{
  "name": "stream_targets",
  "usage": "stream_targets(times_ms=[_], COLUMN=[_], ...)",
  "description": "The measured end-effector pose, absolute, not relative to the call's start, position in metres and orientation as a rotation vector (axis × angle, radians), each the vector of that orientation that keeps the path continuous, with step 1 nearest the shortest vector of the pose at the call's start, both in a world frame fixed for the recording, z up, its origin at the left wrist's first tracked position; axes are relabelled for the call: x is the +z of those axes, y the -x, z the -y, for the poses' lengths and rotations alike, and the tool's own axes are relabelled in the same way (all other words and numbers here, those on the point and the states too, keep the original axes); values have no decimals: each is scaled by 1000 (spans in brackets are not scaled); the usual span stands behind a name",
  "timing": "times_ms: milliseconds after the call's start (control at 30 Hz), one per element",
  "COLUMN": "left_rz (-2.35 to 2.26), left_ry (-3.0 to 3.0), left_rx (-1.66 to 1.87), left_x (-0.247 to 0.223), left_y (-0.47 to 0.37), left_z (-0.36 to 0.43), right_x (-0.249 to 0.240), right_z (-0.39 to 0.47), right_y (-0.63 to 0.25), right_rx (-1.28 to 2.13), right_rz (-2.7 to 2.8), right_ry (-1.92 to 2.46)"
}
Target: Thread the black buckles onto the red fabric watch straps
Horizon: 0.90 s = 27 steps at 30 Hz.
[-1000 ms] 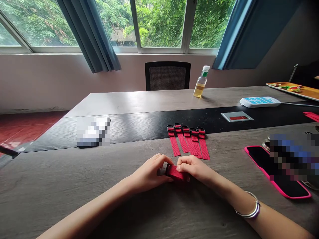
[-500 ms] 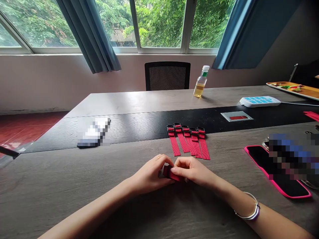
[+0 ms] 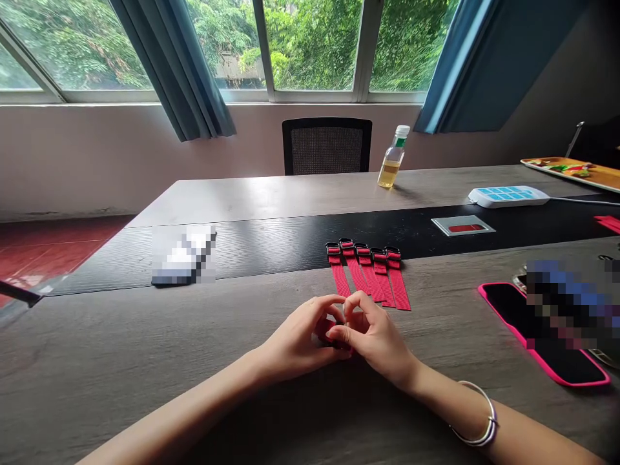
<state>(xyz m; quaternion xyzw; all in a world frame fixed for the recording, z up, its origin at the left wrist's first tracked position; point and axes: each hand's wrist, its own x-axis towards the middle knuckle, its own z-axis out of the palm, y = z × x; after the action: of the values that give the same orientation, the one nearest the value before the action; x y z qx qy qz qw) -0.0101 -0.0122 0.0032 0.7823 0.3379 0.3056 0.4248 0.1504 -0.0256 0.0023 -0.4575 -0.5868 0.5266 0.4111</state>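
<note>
Between my two hands, low over the grey wooden table, is a piece of red webbing strap [image 3: 331,334], mostly covered by fingers. My left hand [image 3: 303,330] curls around it from the left, thumb below and fingers above. From the right, my right hand [image 3: 375,336] pinches at the strap with thumb and bent fingers, its fingertips touching those of the left. Whether a buckle is on this piece is hidden. Just beyond the hands, several red straps with black buckles [image 3: 369,274] lie side by side, buckles at the far end.
To the right are a pink-edged phone [image 3: 533,332], a flat clear packet with red inside [image 3: 462,226] and a white power strip [image 3: 508,196]. A bottle [image 3: 391,158] stands at the back. At left lies a blurred-out item [image 3: 184,258]. An orange tray [image 3: 581,169] sits far right.
My right hand has rotated, its fingers rising and closing in against my left fingertips. Less of the red strap shows now. The row of straps has stayed put.
</note>
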Motion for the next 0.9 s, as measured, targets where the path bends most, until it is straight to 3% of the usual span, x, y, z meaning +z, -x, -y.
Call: stream_targets(times_ms=[167,500,900], left_rz=[-789,-818,-739], left_ry=[-1931,-1469,-1376], left_rx=[820,884,604], left_x=[4,8,9], left_y=[7,12,21], left_z=[14,8,0], right_x=[0,-3,-4], right_z=[26,17,18], right_y=[-148,-162,-164], right_rx=[1255,715,766], right_rz=[1445,1996,2058], right_ry=[1041,848,902])
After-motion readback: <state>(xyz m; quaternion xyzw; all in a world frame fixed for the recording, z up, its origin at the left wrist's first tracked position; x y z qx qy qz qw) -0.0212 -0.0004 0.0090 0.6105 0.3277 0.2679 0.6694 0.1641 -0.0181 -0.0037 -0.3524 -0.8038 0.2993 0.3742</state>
